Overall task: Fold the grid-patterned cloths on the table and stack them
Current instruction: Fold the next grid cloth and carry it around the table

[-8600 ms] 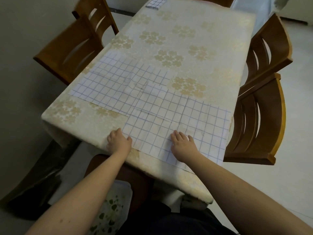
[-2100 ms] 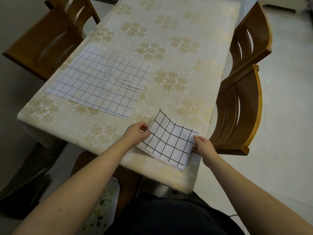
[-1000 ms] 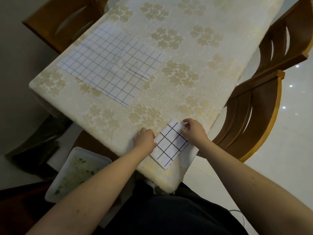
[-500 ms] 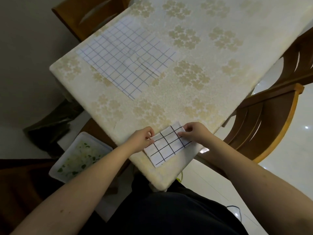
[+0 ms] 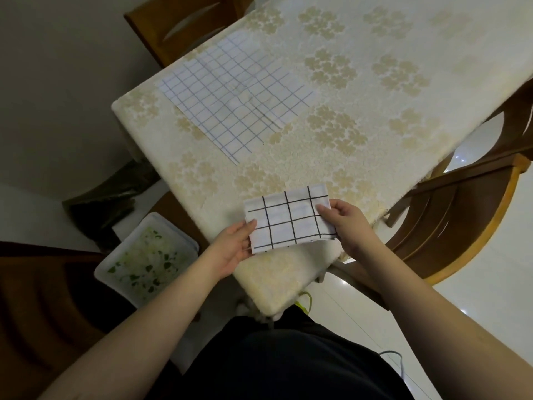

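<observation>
Fingers of our left hand [image 5: 230, 249] pinch the near-left corner of the folded black-grid cloth [image 5: 288, 219], and our right hand [image 5: 343, 223] grips its right edge with the thumb on top, holding it just above the near corner of the table [image 5: 288, 287]. We judge it light, soft and limp, likely to unfold if gripped at 1 layer, so both hands should clamp all layers at opposite edges. Farther along the table from that corner, 1 blue-grid cloth [image 5: 236, 90] lies flat and unfolded.
</observation>
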`<state>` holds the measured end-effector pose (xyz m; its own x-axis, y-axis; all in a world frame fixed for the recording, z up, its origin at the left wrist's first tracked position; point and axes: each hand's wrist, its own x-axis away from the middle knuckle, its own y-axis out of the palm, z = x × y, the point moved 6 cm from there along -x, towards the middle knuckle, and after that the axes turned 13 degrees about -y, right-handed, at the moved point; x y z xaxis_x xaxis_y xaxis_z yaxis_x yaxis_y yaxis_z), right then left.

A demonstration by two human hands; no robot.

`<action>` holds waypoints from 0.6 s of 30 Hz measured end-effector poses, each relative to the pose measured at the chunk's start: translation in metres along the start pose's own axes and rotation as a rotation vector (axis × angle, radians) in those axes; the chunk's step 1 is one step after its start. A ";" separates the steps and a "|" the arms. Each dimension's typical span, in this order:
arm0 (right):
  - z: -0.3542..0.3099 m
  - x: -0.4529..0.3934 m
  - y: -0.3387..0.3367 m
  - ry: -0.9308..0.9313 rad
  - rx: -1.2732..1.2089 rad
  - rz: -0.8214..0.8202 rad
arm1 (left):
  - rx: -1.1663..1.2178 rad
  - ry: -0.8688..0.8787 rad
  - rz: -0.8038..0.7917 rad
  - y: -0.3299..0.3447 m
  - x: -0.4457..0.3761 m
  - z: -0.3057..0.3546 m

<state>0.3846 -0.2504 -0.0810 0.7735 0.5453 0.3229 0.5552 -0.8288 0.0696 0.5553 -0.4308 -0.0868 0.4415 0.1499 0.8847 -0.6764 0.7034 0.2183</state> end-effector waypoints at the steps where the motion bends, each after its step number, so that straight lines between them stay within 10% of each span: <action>1: -0.003 0.004 0.002 -0.007 -0.007 0.009 | -0.006 0.017 0.036 0.000 0.004 -0.004; 18: -0.026 0.149 0.022 -0.026 -0.019 0.196 | -0.233 0.488 0.083 -0.018 0.125 -0.049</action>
<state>0.5044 -0.1908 -0.0071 0.8740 0.3764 0.3074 0.3878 -0.9214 0.0255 0.6516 -0.3904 0.0000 0.6518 0.4776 0.5892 -0.5969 0.8023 0.0101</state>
